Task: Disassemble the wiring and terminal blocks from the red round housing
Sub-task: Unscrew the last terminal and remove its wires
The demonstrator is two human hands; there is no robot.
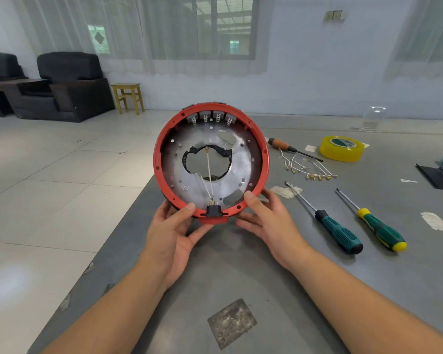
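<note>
Both hands, left (175,227) & right (262,217), grip housing (262,154) upright on counter (241,277); pulled wires (307,169) lie beside; terminal blocks (211,116), plug (212,210) w/ two leads left.

Both hands hold the red round housing (262,159) tilted up on edge above the near left part of the grey tabletop (343,290), its open face toward the camera. The left hand (173,235) grips the lower rim with the thumb on the red edge; the right hand (269,223) grips it likewise (thumb on the inner lip). Four grey terminal blocks (211,117) sit along the top inside wall. Thin white wires (209,175) run from a black connector (212,210) at the bottom rim across the central hole. Toward the tabletop's right edge lie loose wires (307,169), three screwdrivers (340,232) and yellow tape (342,148).
</note>
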